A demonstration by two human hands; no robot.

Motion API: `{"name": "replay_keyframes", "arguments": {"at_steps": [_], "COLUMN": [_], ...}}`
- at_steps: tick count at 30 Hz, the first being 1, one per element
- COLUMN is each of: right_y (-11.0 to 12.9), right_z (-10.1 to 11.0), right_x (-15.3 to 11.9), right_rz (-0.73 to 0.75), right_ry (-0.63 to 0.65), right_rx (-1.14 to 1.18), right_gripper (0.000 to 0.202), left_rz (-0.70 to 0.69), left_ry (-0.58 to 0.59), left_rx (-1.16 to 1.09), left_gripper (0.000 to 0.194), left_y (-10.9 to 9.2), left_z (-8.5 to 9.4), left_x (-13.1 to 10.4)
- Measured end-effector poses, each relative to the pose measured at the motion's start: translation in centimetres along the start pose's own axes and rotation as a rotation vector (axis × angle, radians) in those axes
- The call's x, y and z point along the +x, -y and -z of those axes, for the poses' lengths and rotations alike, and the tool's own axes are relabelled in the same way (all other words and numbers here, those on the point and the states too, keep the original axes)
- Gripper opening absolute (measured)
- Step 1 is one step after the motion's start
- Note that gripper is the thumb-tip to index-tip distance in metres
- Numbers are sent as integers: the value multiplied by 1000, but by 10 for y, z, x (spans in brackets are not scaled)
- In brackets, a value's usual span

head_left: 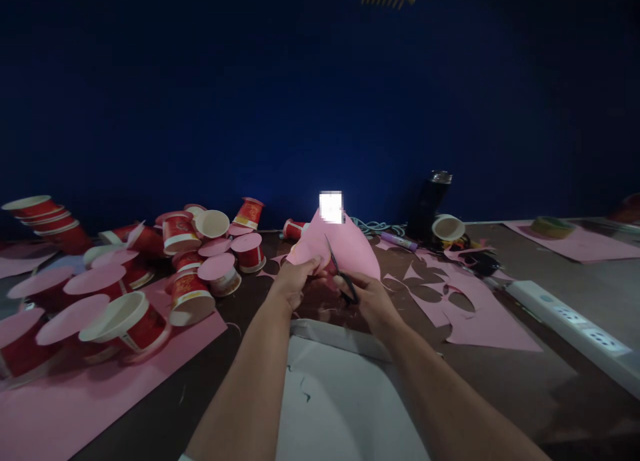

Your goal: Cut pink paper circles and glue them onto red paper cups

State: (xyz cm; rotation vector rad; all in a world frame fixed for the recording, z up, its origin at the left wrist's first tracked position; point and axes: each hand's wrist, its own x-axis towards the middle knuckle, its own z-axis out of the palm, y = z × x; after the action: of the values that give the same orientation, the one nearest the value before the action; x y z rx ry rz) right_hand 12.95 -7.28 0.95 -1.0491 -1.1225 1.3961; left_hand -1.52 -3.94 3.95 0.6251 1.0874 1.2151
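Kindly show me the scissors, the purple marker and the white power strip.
Scissors (351, 289): head view, on the black handle.
Purple marker (399, 241): head view, on its barrel.
White power strip (565, 323): head view, on its casing.

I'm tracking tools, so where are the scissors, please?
In the head view, the scissors are just below centre, in the right hand, blades at the pink paper.

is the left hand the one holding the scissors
No, the scissors are in the right hand, while the left hand holds the pink paper.
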Motion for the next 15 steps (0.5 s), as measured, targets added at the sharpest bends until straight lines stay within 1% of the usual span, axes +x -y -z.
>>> {"name": "replay_keyframes", "arguments": {"at_steps": [6, 12, 15], "right_y": [-2, 1, 2], "right_z": [0, -3, -4], "right_x": [0, 0, -1], "right_rz": [-1, -11, -13], "right_ry": [15, -29, -42], "right_rx": [18, 42, 32], "right_gripper": [47, 47, 46], "left_rz": [10, 3, -6], "left_ry": [-19, 21, 12], "left_rx": [14, -6, -12], "left_gripper": [7, 5, 5], "left_y": [1, 0, 0], "left_z": [0, 1, 2], "left_x": [0, 0, 1]}}
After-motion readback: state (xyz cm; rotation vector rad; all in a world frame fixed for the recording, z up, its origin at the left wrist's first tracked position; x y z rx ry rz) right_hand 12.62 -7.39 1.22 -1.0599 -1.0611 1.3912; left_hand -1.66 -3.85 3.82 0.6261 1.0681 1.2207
